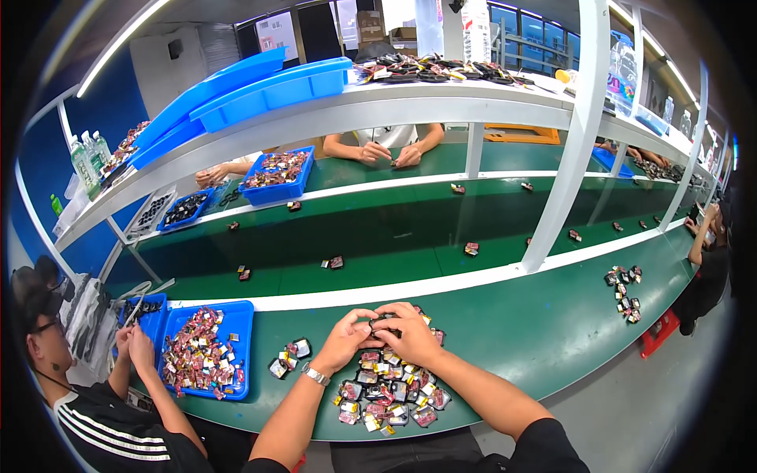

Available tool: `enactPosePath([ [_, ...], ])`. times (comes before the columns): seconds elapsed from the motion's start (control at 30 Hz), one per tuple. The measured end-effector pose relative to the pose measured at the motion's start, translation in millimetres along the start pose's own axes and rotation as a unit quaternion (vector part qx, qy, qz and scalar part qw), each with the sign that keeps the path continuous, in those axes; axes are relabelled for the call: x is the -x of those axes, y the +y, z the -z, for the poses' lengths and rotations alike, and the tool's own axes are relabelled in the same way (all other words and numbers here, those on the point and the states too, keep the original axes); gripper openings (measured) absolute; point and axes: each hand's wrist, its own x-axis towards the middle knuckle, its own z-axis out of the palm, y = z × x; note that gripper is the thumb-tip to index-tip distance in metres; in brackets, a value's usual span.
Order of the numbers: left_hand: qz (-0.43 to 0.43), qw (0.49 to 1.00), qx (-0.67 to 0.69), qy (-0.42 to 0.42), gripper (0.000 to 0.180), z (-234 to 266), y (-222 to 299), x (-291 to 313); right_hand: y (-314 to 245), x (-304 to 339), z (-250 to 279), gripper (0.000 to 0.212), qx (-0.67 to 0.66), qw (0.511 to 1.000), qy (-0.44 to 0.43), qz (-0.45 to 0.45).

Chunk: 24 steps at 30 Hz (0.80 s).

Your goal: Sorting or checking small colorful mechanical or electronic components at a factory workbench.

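Note:
My left hand (347,344) and my right hand (410,334) meet above the green bench, fingers curled around a small black casing (385,328). Most of that casing is hidden behind my fingers. Just below my hands, close to the bench's front edge, lies a pile of small black-cased circuit assemblies (388,390) with red boards, silvery cells and yellow tabs. Left of my left wrist, which wears a metal watch (316,374), sits a small group of similar assemblies (289,357).
A blue tray (251,347) of red-and-white parts stands at left, beside a co-worker (102,410). Beyond a white rail runs a green conveyor (394,236) with scattered assemblies. A white post (564,150) rises at right. Overhead, a shelf (441,102) carries blue bins.

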Motion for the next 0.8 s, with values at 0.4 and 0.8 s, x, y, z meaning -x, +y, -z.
enactPosePath([
  [0.4, -0.031, 0.999, 0.020, -0.002, 0.026, 2.1, -5.6, -0.1, -4.9, 0.5, -1.1, 0.015, -0.002, 0.999, 0.036, 0.020],
  [0.8, -0.036, 0.999, 0.017, 0.015, 0.023, 9.0, -9.2, 0.3, -16.3, -6.8, -4.8, 0.018, 0.011, 0.996, 0.070, 0.062],
])
